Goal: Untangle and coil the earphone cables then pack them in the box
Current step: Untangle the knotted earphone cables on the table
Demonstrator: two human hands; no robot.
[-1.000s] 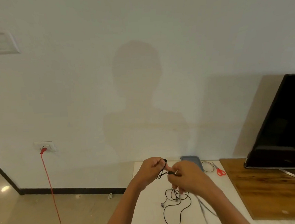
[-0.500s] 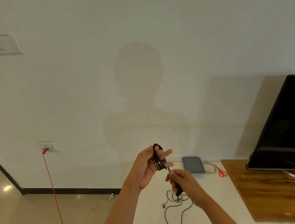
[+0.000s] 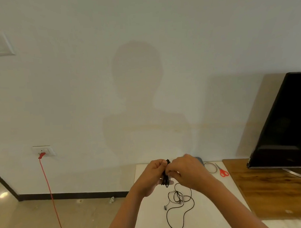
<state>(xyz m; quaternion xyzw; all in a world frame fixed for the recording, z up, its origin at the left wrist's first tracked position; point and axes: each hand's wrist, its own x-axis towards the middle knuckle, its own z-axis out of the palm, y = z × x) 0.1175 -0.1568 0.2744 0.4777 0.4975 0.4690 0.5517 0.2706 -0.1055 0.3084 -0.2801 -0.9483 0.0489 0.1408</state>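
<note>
Partly, left hand (image 3: 151,176) and right hand (image 3: 187,172) hide cable (image 3: 166,180).

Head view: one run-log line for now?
left hand: holds black coil | right hand: pinches black coil | loose earphone cable: tangled on table | box: mostly hidden behind right hand

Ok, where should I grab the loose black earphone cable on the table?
Pinch the loose earphone cable from above at its tangled cluster, where the loops cross. It lies flat on the white table, and the big near loop is one trailing strand.
</note>
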